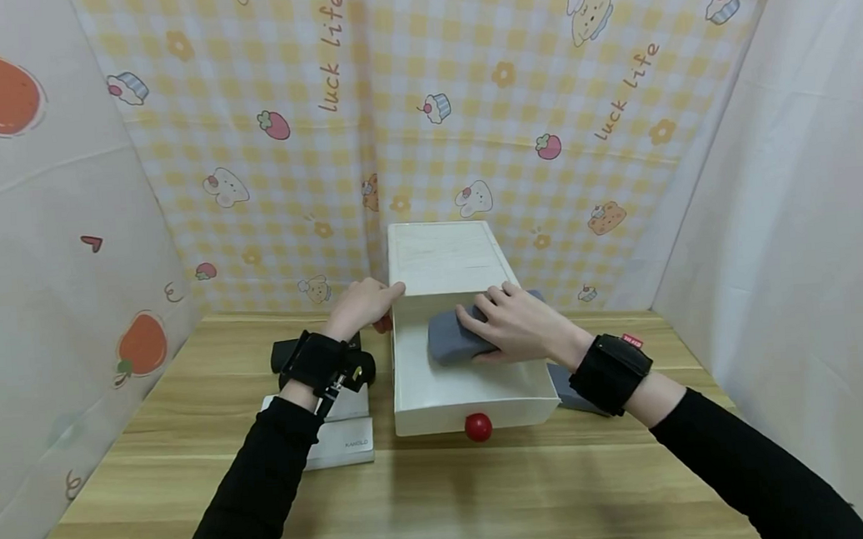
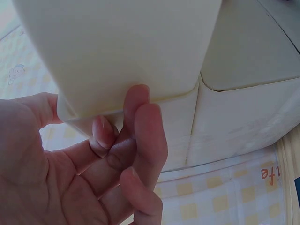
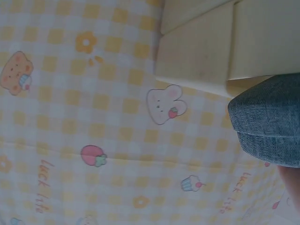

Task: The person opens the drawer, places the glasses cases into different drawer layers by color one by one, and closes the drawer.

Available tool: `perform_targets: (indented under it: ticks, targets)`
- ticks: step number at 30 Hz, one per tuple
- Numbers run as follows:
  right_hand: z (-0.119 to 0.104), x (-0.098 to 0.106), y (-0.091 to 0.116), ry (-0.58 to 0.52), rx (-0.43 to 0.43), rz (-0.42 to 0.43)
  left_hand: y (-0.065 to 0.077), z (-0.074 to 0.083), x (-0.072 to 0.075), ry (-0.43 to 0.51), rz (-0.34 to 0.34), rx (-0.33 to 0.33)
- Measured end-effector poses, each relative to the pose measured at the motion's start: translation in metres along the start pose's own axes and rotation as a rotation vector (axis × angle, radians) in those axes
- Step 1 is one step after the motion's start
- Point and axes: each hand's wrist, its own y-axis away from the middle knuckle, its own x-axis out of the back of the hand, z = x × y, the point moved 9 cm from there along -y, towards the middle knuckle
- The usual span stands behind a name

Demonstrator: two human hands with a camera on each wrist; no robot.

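Observation:
A white drawer box (image 1: 446, 256) stands at the back of the table, its drawer (image 1: 428, 391) pulled out toward me with a round red knob (image 1: 478, 427) on the front. My left hand (image 1: 362, 305) grips the box at its upper front left corner. In the left wrist view, its thumb and curled fingers (image 2: 149, 131) lie against the white walls. Over the drawer, my right hand (image 1: 514, 326) holds a grey fabric-covered case (image 1: 451, 339), rounded like a glasses case, from above. The right wrist view shows one end of the case (image 3: 267, 124) close to the box.
Left of the drawer lie white boxes (image 1: 342, 443) with small lettering and a black object (image 1: 283, 352), partly behind my left wrist. A flat dark grey item (image 1: 575, 391) lies right of the drawer. Checked cloth (image 1: 424, 161) hangs behind, plain printed cloth at both sides.

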Motion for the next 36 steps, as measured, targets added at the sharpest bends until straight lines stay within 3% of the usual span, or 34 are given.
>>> perform_targets:
  ticks: [5, 12, 26, 31, 36]
  targets:
    - [-0.008, -0.005, -0.013, -0.025, -0.005, -0.044, 0.001, 0.0, 0.001, 0.001, 0.003, 0.002]
    - [-0.014, -0.013, -0.026, -0.144, -0.021, -0.066, 0.0, 0.001, 0.0, -0.019, 0.004, 0.0]
    - [-0.01, -0.042, -0.03, -0.276, -0.119, -0.134, -0.001, 0.0, 0.002, -0.013, -0.001, 0.008]
    - [-0.006, -0.033, -0.025, -0.273, -0.109, -0.114, -0.003, 0.001, -0.001, -0.02, -0.006, 0.005]
    - [0.004, -0.015, -0.013, -0.39, -0.125, -0.084, -0.003, -0.001, 0.0, -0.01, -0.005, 0.01]
